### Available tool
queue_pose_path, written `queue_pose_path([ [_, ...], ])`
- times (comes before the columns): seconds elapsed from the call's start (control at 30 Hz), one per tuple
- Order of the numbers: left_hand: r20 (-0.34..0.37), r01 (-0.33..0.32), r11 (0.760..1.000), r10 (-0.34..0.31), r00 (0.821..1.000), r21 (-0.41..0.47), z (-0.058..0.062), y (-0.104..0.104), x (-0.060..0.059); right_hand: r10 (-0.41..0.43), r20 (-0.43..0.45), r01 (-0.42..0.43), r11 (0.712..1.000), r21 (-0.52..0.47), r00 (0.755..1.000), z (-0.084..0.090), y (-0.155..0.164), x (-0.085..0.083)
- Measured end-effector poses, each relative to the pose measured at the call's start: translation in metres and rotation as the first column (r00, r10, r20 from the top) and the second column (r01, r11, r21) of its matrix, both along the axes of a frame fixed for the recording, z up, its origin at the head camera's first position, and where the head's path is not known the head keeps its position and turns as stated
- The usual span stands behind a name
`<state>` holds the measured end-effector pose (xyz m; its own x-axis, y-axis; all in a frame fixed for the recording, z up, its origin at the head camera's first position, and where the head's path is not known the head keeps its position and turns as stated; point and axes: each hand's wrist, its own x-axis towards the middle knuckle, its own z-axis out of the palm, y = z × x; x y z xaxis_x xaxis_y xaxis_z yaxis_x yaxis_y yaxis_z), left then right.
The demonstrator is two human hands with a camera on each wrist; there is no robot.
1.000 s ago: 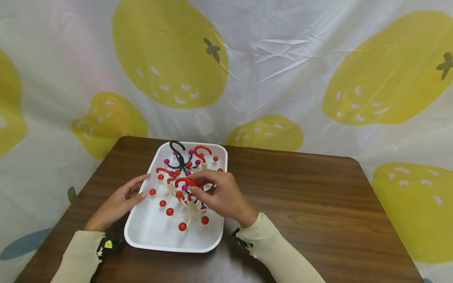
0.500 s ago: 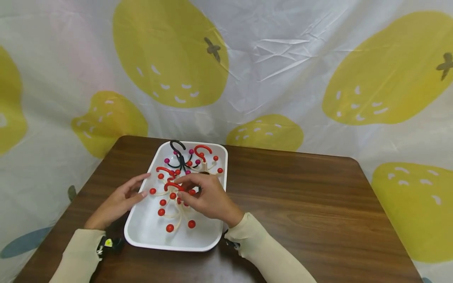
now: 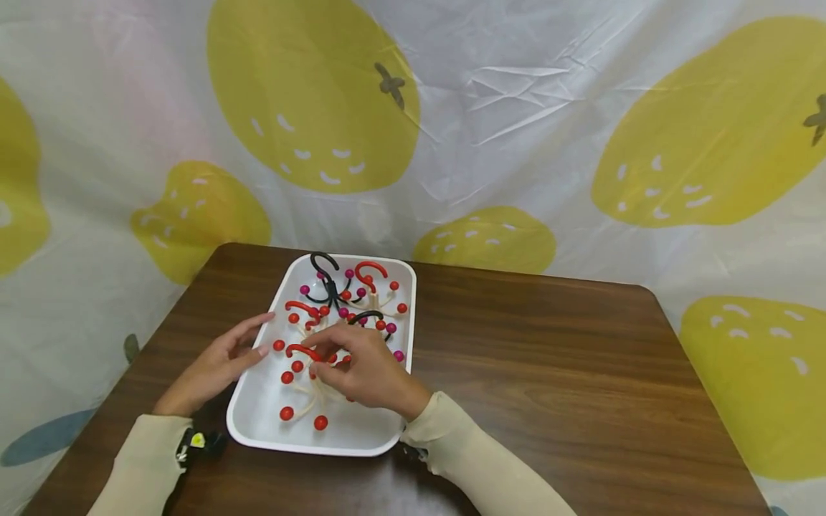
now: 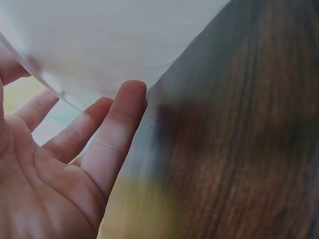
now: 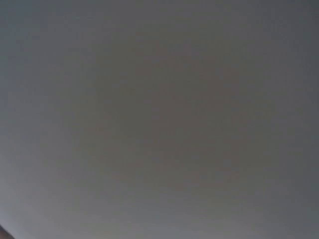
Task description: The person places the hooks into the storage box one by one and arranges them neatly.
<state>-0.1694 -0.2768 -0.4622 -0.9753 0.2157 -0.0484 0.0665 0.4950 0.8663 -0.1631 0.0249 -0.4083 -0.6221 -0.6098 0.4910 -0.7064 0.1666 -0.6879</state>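
Note:
In the head view, my right hand [image 3: 374,369] pinches a head massager [image 3: 302,350] with a red hook, cream legs and red ball tips; it stands over the near half of a white tray [image 3: 264,430]. My left hand [image 3: 213,367] has its fingers and thumb spread at the tray's left rim. The left wrist view shows the left fingers [image 4: 117,124] extended against the tray's outer wall. Behind the right hand stand more massagers: a red-hooked one [image 3: 300,308], another red-hooked one [image 3: 372,272], a black-hooked one [image 3: 332,290] and a second black-hooked one [image 3: 366,315].
The tray sits on a brown wooden table [image 3: 529,373], towards its left side. A curtain [image 3: 516,143] printed with yellow fruit hangs behind the table. The right wrist view holds only a grey blur.
My right hand has moved left and slightly nearer with the red-hooked massager, uncovering the black-hooked one behind it. My left hand has stayed at the rim.

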Motion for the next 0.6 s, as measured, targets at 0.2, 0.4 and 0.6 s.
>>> queue_pose_path([
  [0.2,0.008,0.000,1.000,0.000,1.000,0.010,-0.001,0.000,0.000,0.018,-0.053,-0.017,1.000,0.026,0.998,-0.004,-0.005,0.004],
  [0.4,-0.017,0.020,1.000,-0.020,1.000,0.015,-0.002,0.001,0.000,0.034,-0.080,-0.034,0.999,0.002,0.996,-0.009,-0.013,0.008],
  [0.6,0.002,0.018,1.000,-0.018,1.000,0.015,-0.002,0.001,0.001,0.062,-0.065,-0.062,0.998,-0.009,0.996,-0.013,-0.019,0.011],
])
